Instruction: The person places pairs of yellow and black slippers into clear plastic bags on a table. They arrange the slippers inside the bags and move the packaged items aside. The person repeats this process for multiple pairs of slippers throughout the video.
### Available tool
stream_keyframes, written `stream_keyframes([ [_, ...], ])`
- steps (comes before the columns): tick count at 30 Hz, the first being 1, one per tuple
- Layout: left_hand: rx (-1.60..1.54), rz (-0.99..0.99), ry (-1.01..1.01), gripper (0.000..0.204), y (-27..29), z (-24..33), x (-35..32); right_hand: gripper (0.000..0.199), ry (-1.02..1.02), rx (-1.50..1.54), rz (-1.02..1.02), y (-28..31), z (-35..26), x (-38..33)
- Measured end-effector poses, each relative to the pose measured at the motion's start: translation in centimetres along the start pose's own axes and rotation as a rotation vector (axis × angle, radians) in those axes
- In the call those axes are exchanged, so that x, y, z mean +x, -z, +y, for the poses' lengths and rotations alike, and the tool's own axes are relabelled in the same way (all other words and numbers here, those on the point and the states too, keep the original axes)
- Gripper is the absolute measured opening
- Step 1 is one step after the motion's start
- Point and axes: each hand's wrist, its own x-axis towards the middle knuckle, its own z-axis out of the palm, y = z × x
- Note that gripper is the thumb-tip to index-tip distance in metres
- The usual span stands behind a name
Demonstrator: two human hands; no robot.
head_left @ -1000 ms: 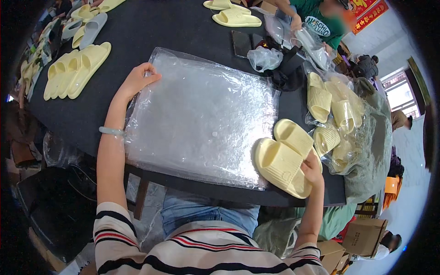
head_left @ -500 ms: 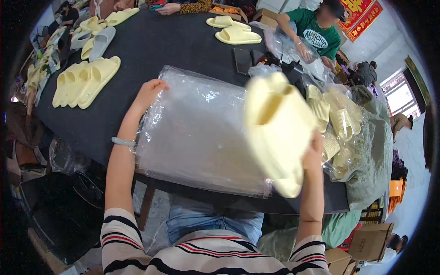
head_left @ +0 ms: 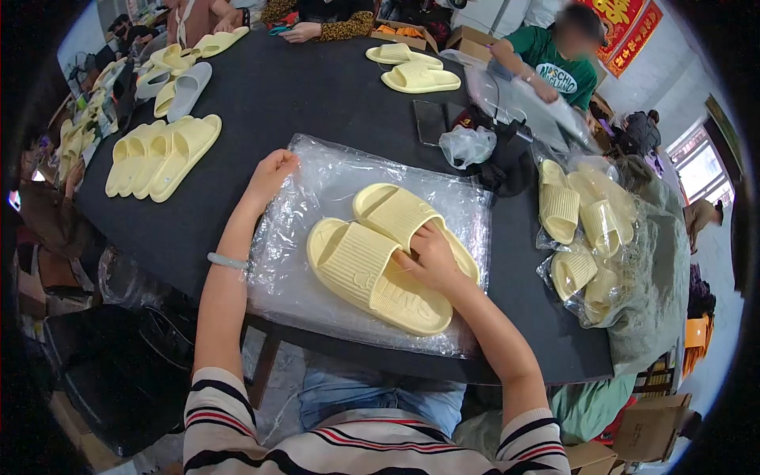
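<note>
Fingers, right hand (head_left: 431, 260): spread flat and pressed down on a pair of pale yellow slippers (head_left: 388, 255), nothing gripped.
Fingers, left hand (head_left: 271, 174): curled loosely on the far left edge of the clear plastic bag (head_left: 317, 214), the film pinned rather than clasped.
Slippers: soft foam slides, ribbed soles turned up, laid side by side at the middle of the bag.
Bag: thin, crinkled, glossy film, spread flat on the counter (head_left: 301, 95).
Counter: round, matte black; more yellow slippers (head_left: 162, 154) are lined up at its left.
</note>
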Motion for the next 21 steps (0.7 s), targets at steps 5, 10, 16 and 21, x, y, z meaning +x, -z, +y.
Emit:
stream_keyframes([
  [5, -0.072, 0.013, 0.054, 0.028, -0.8, 1.4, 1.5, 0.022, 0.009, -0.017, -0.031, 0.1, 0.2, 0.1],
  [10, -0.192, -0.028, 0.255, 0.03, -0.7, 2.2, 2.6, 0.022, 0.013, 0.005, -0.017, 0.3, 0.1, 0.2],
  [16, -0.171, 0.112, 0.176, 0.03, -0.4, -0.1, 2.9, 0.022, -0.03, -0.024, -0.073, 0.4, 0.2, -0.1],
  [21, -0.078, 0.138, 0.121, 0.027, -0.7, -0.9, 3.0, 0.024, -0.028, -0.052, -0.08, 0.7, 0.1, -0.3],
])
